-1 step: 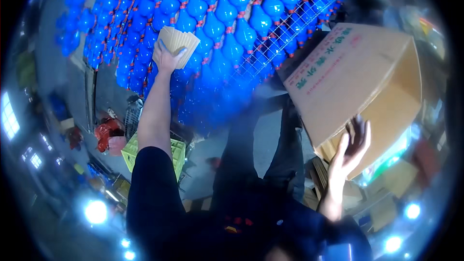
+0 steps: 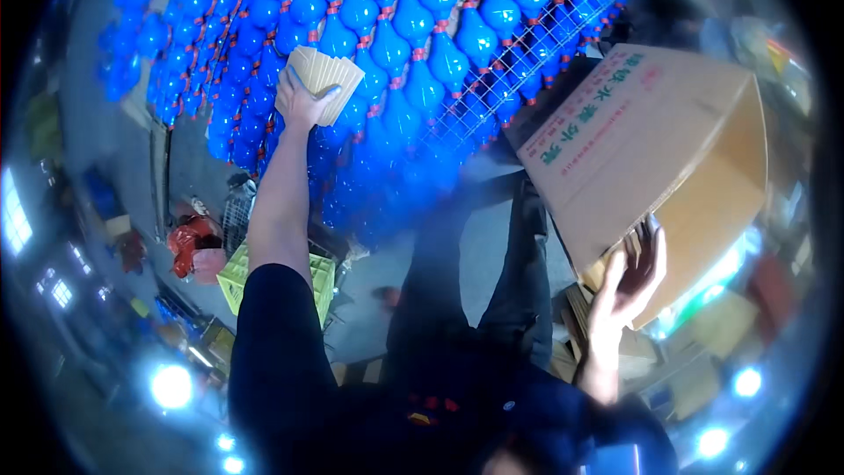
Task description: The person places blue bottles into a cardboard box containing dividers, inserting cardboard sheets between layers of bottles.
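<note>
Right hand (image 2: 626, 292) lower, at carton (image 2: 646, 136) edge

On the box (image 2: 655, 154) there stands one row of large green characters (image 2: 585, 113). Beside it run smaller red lines (image 2: 591, 135), and near the row's upper end is a faint red mark (image 2: 651, 77). On the dark shirt (image 2: 378, 431), small red marks (image 2: 431, 404) are too small for reading.

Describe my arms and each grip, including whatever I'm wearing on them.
Your left sleeve is dark and short, ending near the elbow; the forearm below is bare. Your right sleeve looks dark too. Neither left grip nor right grip shows a glove.
</note>
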The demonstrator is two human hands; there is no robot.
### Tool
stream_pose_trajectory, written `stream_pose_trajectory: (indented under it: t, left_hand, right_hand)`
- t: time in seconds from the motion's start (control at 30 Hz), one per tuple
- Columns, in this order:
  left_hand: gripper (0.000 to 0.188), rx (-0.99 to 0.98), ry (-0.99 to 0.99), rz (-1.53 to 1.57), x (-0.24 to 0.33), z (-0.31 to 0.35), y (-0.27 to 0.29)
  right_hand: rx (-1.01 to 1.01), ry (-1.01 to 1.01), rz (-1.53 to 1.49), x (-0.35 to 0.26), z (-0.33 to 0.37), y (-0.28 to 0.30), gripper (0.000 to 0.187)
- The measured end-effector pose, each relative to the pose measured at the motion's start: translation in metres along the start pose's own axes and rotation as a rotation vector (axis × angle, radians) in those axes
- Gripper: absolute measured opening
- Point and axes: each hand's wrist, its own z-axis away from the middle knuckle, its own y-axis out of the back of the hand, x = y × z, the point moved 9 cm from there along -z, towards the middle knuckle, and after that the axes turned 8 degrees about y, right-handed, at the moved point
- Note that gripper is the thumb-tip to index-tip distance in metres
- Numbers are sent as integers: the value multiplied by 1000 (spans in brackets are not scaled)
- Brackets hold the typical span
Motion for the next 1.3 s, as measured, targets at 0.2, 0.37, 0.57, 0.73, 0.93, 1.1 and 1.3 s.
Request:
stream_pose_trajectory:
  t: [0.2,0.37,0.57,0.73,0.93,1.1,1.3]
  left_hand:
    - [95,-195,-150,-9,-34,-44,0]
    - [50,42,-5,237,-76,-48,57]
    - [40,-308,108,1182,-43,95,89]
    - [51,-727,308,1642,53,329,56]
    - [69,-480,1045,1996,-19,444,-27]
    - [58,-295,734,662,-185,416,-101]
    - [67,-548,518,483,-242,352,-192]
  right_hand:
    - [40,-36,114,-23,-2,-39,47]
    - [16,-2,350,-31,-7,-44,45]
    - [69,528,54,-89,23,-70,37]
    - [-696,3,-295,-59,111,-217,63]
    - [-1202,315,-417,-60,258,-236,72]
    - [-1128,8,-288,11,306,-221,66]
    - [-1095,-19,9,49,304,-246,61]
